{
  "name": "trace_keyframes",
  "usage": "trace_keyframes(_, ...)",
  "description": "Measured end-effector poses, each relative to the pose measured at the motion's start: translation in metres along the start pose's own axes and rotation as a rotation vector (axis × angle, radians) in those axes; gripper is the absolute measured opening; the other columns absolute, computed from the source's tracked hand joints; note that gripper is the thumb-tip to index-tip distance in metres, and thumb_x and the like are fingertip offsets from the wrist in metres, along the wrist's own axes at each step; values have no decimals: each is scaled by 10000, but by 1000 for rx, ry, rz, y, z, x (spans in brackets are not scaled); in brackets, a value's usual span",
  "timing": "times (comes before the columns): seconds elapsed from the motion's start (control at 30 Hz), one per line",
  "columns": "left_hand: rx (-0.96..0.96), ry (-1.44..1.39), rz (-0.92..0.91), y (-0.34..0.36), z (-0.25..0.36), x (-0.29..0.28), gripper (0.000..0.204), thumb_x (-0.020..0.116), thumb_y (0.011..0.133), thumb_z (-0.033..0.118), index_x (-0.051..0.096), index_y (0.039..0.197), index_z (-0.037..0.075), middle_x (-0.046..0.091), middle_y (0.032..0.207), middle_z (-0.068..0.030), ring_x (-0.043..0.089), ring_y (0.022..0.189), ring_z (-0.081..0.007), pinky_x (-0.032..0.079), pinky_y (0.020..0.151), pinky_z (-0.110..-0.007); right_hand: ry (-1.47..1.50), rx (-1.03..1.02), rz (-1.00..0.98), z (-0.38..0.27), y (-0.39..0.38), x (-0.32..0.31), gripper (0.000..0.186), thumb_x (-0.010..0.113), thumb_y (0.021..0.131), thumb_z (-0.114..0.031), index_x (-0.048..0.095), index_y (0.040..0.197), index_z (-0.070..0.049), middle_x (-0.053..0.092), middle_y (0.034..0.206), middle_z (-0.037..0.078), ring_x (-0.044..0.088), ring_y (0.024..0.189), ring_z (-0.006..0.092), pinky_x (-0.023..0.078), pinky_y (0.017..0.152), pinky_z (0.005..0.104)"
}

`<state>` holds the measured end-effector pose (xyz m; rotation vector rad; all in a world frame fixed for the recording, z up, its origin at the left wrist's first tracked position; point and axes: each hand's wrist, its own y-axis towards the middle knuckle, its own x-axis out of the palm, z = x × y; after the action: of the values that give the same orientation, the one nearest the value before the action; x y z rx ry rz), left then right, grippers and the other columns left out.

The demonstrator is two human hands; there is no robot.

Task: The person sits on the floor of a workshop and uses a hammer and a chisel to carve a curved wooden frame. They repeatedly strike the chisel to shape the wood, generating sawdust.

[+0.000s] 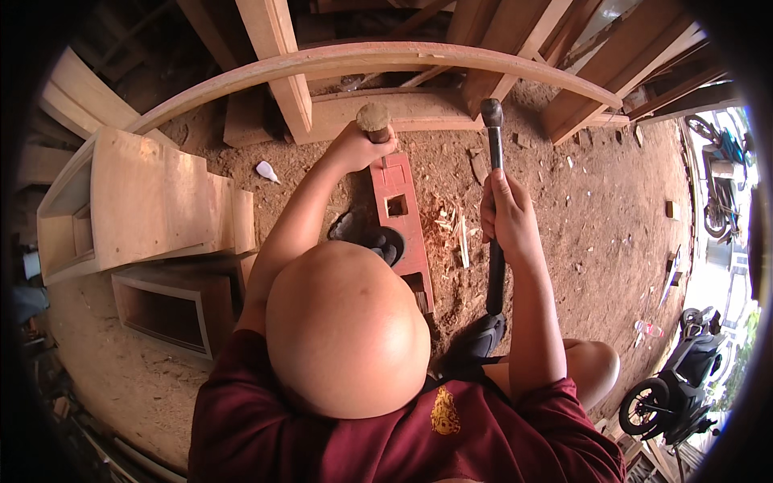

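A reddish wooden piece (412, 233) with cut square openings and a round notch lies on the ground in front of me. My left hand (360, 150) is wrapped round the handle of a chisel (373, 121); its thick, worn butt faces up, and the blade meets the wood near the far end. To the right, my right hand (512, 211) grips a hammer (495, 299) by its dark handle. The hammer's head (491, 113) is raised up and away, apart from the chisel. My bent left knee hides the near left part of the scene.
Wood chips (451, 229) lie right of the workpiece. A long curved wooden rail (386, 55) and upright timbers cross the far side. Wooden box frames (153, 193) stand at left, near a small white bottle (267, 171). Motorbikes (680, 378) are parked at far right.
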<state>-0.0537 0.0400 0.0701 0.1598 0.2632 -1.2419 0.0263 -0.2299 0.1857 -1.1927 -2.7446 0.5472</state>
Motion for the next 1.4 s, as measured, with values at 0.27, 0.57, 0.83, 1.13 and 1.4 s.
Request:
trace_keyframes(0.27,0,36,-19,3,-1,3,123,654,855,159,587,864,56,619,730,-14,605,644,-107,528,583,-297,-26,-44,5,-20,-12,12,344,382,1050,-354,463,861,-79,365,581,-51,337,448,46,309,395,222)
trace_keyframes(0.57,-111,49,-28,6,3,3,103,671,853,137,612,849,52,648,781,-31,628,738,-133,517,693,-315,-46,-113,2,-56,-28,16,351,382,1050,-352,458,858,-68,376,620,-47,360,489,44,331,417,221)
trace_keyframes(0.83,-70,115,-22,6,-4,3,122,672,847,169,621,848,58,654,791,-30,622,750,-138,507,710,-321,-93,-147,8,-56,-32,16,389,362,1047,-395,459,860,-69,380,610,-42,369,474,52,356,412,225)
trace_keyframes(1.13,-110,131,-20,7,1,5,124,670,850,175,624,846,60,657,799,-35,625,768,-145,508,722,-329,-114,-187,28,-65,-34,16,387,378,1039,-409,467,854,-80,402,604,-44,382,470,47,344,402,216)
trace_keyframes(1.4,-96,241,-86,4,-6,9,167,683,816,193,606,875,57,653,809,-70,628,814,-188,491,767,-346,-80,-623,186,-134,-43,21,427,364,1037,-432,486,861,-63,400,540,-33,347,400,39,274,343,210)
